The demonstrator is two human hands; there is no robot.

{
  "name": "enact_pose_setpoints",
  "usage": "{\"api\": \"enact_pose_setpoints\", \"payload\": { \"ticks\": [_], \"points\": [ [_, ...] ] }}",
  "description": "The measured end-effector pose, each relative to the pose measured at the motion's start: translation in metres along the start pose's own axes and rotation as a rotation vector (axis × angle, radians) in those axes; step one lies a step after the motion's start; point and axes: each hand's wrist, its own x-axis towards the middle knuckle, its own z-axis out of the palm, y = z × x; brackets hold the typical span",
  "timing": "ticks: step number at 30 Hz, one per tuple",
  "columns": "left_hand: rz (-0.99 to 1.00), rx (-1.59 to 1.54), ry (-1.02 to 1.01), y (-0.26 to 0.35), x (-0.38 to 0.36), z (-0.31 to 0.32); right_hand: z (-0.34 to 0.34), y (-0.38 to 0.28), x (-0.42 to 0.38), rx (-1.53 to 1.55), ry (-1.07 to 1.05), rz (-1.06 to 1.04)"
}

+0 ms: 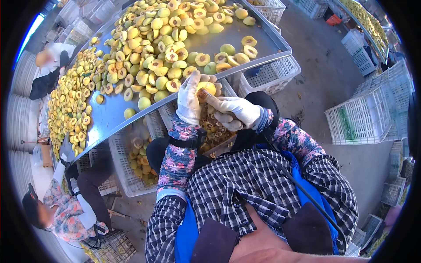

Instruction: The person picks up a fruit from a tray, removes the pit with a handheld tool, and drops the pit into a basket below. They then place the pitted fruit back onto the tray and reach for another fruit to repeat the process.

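My left hand (189,100), in a white glove, holds a yellow peach half (209,87) over the near edge of the metal table. Its cut side shows a brown centre. My right hand (240,111), gloved too, is closed, its fingertips meeting the fruit at that brown spot. Whatever sits inside the right fingers is hidden. Just beyond both hands, a large heap of halved peaches (164,50) covers much of the metal table (105,115). Below my hands, a crate holds more cut pieces (218,133) with brown centres.
A white crate (127,175) with fruit stands left of my knees, and another white crate (274,74) sits beneath the table's right corner. Stacked crates (359,116) stand at right. One co-worker (72,206) sits at lower left, another person (48,65) at far left.
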Motion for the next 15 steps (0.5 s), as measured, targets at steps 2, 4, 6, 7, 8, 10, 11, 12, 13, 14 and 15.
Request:
{"api": "enact_pose_setpoints", "payload": {
  "ticks": [2, 4, 6, 7, 8, 10, 11, 12, 13, 14, 15],
  "points": [
    [-0.002, -0.124, 0.09, -0.008, 0.001, 0.008, -0.002, 0.001, 0.002, 0.348, -0.161, 0.099],
    [-0.007, -0.247, 0.181, -0.015, 0.002, 0.008, -0.007, 0.006, 0.004, 0.364, -0.178, 0.114],
    [-0.004, -0.187, 0.146, -0.016, 0.0, 0.004, -0.01, 0.008, 0.003, 0.47, -0.264, 0.133],
    [-0.012, -0.127, 0.125, -0.016, 0.0, 0.002, -0.009, 0.009, -0.001, 0.502, -0.25, 0.144],
    [-0.009, -0.127, 0.129, -0.02, 0.002, -0.005, -0.011, 0.011, -0.004, 0.502, -0.253, 0.147],
    [0.221, 0.374, 0.056, -0.032, 0.007, -0.025, -0.017, 0.019, -0.004, 0.529, -0.282, 0.194],
    [0.204, 0.325, 0.077, -0.028, 0.001, -0.022, -0.017, 0.022, -0.003, 0.51, -0.286, 0.206],
    [0.197, 0.458, 0.098, -0.027, -0.003, -0.027, -0.016, 0.023, -0.005, 0.508, -0.297, 0.212],
    [0.233, 0.502, 0.137, -0.023, -0.011, -0.031, -0.013, 0.024, -0.009, 0.438, -0.28, 0.224],
    [0.271, 0.549, 0.174, -0.017, -0.016, -0.037, -0.007, 0.022, -0.014, 0.367, -0.264, 0.233],
    [0.286, 0.511, 0.225, -0.004, -0.018, -0.052, -0.002, 0.018, -0.02, 0.307, -0.245, 0.243]
  ]
}}
